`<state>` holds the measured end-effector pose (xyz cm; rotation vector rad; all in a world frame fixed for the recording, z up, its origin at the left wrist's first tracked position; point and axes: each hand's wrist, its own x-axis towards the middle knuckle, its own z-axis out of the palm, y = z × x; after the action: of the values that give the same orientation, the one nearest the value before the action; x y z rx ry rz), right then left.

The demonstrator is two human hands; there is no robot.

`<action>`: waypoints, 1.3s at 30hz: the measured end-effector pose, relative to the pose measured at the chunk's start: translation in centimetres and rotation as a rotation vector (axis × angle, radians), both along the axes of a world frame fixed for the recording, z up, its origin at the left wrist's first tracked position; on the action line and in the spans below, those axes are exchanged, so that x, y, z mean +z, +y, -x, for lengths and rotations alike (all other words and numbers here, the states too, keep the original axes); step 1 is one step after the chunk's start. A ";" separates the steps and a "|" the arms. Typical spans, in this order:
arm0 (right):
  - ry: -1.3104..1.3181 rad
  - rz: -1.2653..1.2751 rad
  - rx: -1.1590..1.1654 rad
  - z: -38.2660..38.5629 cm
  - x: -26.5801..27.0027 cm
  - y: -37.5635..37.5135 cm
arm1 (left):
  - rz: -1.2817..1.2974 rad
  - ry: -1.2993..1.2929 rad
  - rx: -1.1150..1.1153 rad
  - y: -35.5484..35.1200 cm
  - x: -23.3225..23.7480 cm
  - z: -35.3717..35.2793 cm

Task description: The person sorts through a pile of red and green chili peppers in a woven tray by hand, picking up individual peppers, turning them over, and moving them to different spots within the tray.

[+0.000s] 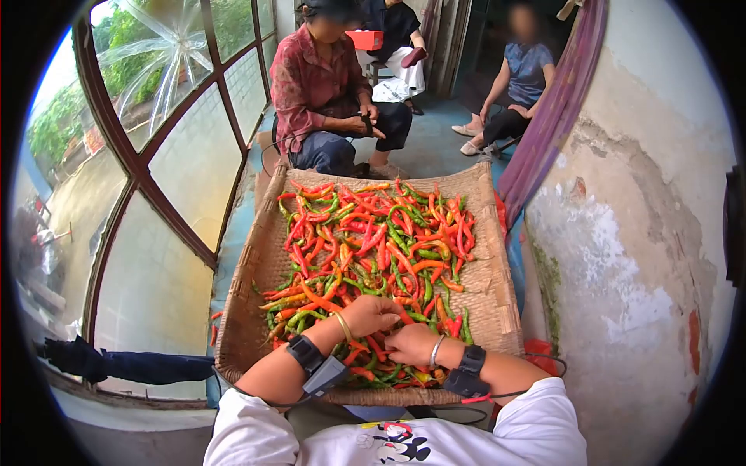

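Note:
Red, orange and green chili peppers (365,233) lie spread over a large woven bamboo tray (493,299) in front of me. My left hand (371,315) is over the near part of the heap, its fingers pinched together at a red chili pepper (405,317). Just right of it and nearer to me, my right hand (413,344) is low among the peppers with its fingers curled inward. What those fingers grip is hidden. The two hands are close together but apart.
A person in a red patterned shirt (299,85) sits beyond the tray's far edge. Two other people sit farther back. Framed windows (186,155) and a dark folded umbrella (148,366) are on the left; a purple curtain (556,116) and a peeling wall (622,233) are on the right.

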<state>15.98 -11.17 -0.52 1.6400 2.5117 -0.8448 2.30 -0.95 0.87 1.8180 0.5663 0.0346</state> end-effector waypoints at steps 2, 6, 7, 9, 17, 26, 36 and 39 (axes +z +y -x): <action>0.111 -0.063 -0.064 -0.8 -0.3 0.2 | -0.079 -0.016 0.021 0.1 -0.7 0.3; 0.501 -0.198 -0.442 -2.3 0.8 0.9 | -0.061 -0.102 0.141 0.1 -0.3 0.4; 0.651 -0.198 -0.567 -2.5 1.5 1.0 | -0.006 -0.140 0.190 0.0 -0.2 0.3; 0.796 -0.164 -0.681 -3.1 2.3 1.1 | 0.144 -0.146 0.219 -0.6 -0.2 0.2; 1.254 -0.124 -0.756 -2.7 2.9 0.9 | 0.363 -0.190 0.071 -1.5 0.3 0.0; 1.066 0.331 0.429 -0.5 11.5 -3.2 | 0.361 -0.253 0.393 -0.6 0.4 0.1; 0.626 0.260 0.151 -4.8 11.6 -7.3 | 0.337 -0.157 0.369 -1.4 0.5 -0.2; 0.484 0.152 -0.100 -5.6 13.0 -7.1 | 0.314 -0.140 0.362 -1.7 0.8 -0.2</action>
<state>21.57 -18.27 12.51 1.6861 2.5708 -1.5693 2.46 -2.60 1.68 1.3810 0.7497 0.2999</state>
